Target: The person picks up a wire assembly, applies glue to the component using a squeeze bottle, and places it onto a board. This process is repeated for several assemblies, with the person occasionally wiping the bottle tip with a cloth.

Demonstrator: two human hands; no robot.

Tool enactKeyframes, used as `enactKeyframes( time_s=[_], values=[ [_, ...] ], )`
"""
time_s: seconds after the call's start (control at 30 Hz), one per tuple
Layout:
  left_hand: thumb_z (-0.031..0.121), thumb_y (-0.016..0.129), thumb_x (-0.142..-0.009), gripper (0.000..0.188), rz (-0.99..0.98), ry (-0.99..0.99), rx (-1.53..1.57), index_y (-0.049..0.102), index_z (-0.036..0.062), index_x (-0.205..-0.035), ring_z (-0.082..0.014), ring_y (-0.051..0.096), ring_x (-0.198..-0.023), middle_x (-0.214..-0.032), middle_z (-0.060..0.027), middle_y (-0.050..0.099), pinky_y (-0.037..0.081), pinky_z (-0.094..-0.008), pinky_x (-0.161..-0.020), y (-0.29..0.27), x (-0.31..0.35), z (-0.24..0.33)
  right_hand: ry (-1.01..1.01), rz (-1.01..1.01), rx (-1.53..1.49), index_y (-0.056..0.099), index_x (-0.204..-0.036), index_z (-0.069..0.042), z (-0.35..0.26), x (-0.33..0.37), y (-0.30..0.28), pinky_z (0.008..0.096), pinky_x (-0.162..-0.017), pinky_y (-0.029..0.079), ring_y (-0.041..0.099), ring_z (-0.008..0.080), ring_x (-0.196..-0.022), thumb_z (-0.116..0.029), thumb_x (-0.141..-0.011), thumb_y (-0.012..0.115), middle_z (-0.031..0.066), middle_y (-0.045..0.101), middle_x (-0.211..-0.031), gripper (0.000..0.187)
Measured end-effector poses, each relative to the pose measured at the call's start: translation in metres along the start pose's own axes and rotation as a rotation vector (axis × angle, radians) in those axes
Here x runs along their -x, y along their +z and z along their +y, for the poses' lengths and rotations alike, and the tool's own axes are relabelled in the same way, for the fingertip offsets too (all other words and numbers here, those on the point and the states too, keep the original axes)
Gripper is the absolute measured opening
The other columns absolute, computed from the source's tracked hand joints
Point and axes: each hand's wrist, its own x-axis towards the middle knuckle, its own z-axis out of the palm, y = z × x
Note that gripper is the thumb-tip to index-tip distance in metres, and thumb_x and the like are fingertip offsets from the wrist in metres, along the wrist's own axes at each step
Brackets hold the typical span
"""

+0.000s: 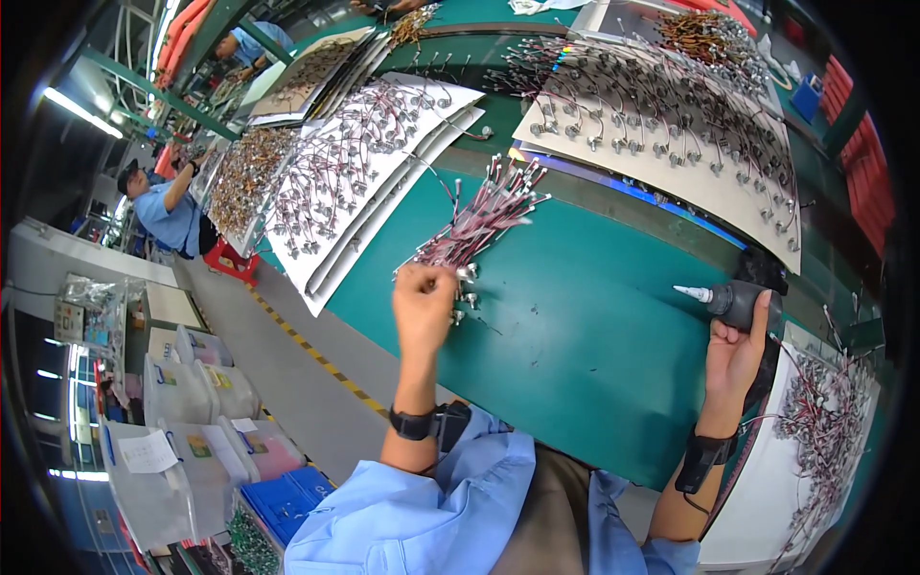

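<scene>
My left hand (425,302) is at the near end of a loose bundle of red, black and white lead wires (479,225) with small metal parts. Its thumb and fingers are curled together against the bundle; what is pinched between them is hidden. Some small metal parts (467,300) lie beside those fingers on the green mat (575,355). On the right, my right hand (736,359) is closed round a dark squeeze bottle (738,304), its pale tapered nozzle pointing left over the mat.
Boards with rows of wired metal parts lie at the left (350,163) and far right (661,125). Another white board (757,489) with tangled wires stands near right. Lidded plastic boxes (192,460) are stacked at lower left. A co-worker (165,206) in blue is beyond the aisle.
</scene>
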Motion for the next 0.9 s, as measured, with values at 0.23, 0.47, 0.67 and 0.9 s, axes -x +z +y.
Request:
enactKeyframes(
  time_s=[0.23,0.47,0.67,0.9],
  values=[
    [0.010,0.053,-0.082,0.010,0.045,-0.003,0.516,0.053,0.0001,-0.083,-0.0118,0.054,-0.056,-0.079,-0.0091,0.059,0.040,-0.0186,-0.044,-0.054,-0.033,0.089,0.004,-0.012,-0.020,0.053,-0.088,-0.005,-0.004,0.001,0.001,0.0178,-0.042,0.030,0.042,0.0055,-0.053,-0.027,-0.084,0.057,0.0066,0.057,-0.077,0.022],
    [0.012,0.057,-0.082,0.015,-0.301,-0.061,0.463,0.054,-0.0012,-0.087,-0.0085,0.053,-0.054,-0.077,-0.0089,0.060,0.042,-0.0193,-0.042,-0.012,-0.012,0.084,-0.019,-0.019,-0.011,0.052,-0.090,-0.004,-0.002,0.004,-0.002,0.0179,-0.042,0.029,0.042,0.0054,-0.055,-0.027,-0.084,0.056,0.0061,0.056,-0.080,0.023],
    [0.002,0.058,-0.079,0.012,-0.782,-0.394,0.676,0.057,-0.0033,-0.090,-0.0117,0.057,-0.066,-0.079,-0.0076,0.058,0.049,-0.0225,-0.053,0.069,0.036,0.044,-0.039,-0.047,0.066,0.052,-0.091,-0.005,0.003,0.012,0.007,0.0190,-0.045,0.030,0.038,0.0047,-0.053,-0.025,-0.084,0.056,0.0038,0.055,-0.079,0.022],
    [-0.009,0.054,-0.076,0.018,-0.801,-0.319,0.810,0.055,-0.0071,-0.094,-0.0175,0.060,-0.077,-0.095,-0.0123,0.054,0.053,-0.0253,-0.061,0.088,0.052,0.047,-0.176,-0.201,0.264,0.046,-0.105,-0.001,0.020,0.037,0.018,0.0227,-0.056,0.039,0.046,0.0079,-0.060,-0.026,-0.080,0.061,0.0047,0.053,-0.084,0.039]
  ],
)
